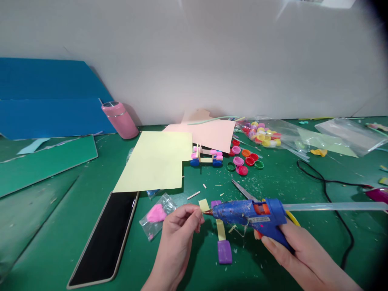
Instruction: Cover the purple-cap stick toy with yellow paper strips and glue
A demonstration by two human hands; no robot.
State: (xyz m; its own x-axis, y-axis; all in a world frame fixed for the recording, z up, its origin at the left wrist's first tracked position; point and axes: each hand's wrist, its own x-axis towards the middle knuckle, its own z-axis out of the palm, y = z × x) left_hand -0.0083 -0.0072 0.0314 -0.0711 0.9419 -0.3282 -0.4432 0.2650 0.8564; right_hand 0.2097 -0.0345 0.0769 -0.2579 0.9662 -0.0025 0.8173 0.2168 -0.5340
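My right hand (303, 250) grips a blue hot glue gun (242, 212) by its handle, nozzle pointing left. A long translucent glue stick (330, 206) sticks out of its back. Right at the nozzle tip, my left hand (180, 232) is closed in a pinch; whatever is between the fingertips is too small or hidden to make out. Below and behind the gun lies a pale yellow strip (221, 231) with a purple block (224, 252) at its near end and another purple piece, partly covered by the gun, at its far end. Scissors (243, 190) lie partly hidden behind the gun.
A phone (104, 238) and a bag of pink clay (157, 214) lie left. Behind are yellow paper (157, 157), a small wheeled model (207, 157), loose bottle caps (238, 161) and a bag of caps (262, 135). A pink tumbler (120, 120) stands back left; a black cable (336, 210) runs right.
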